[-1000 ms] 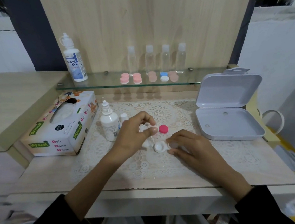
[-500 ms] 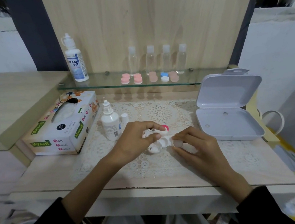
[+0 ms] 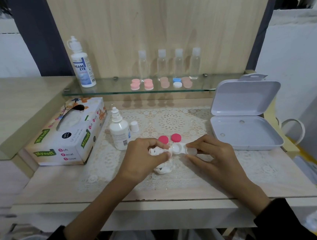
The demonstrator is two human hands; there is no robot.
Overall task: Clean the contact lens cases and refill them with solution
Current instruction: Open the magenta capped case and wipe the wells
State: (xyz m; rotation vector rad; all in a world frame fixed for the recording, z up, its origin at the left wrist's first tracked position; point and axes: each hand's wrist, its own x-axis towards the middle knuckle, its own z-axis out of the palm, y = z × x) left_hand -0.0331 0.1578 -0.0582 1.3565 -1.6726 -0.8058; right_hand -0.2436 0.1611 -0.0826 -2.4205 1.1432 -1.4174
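Pinching a crumpled tissue (image 3: pixel 157 151) in the left hand (image 3: pixel 142 159), right hand (image 3: pixel 212 156) gripping the white case (image 3: pixel 179 148) over the middle of the counter (image 3: pixel 44 187). Pink caps (image 3: pixel 163 139) sit just behind, bottle (image 3: pixel 119 132) further left.

Home vanity nook: lace mat (image 3: pixel 173 122), tissue box (image 3: pixel 67 135), glass shelf (image 3: pixel 112 88) of bottles.

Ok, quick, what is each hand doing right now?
Left hand: pinching a crumpled tissue.
Right hand: holding the white lens case.
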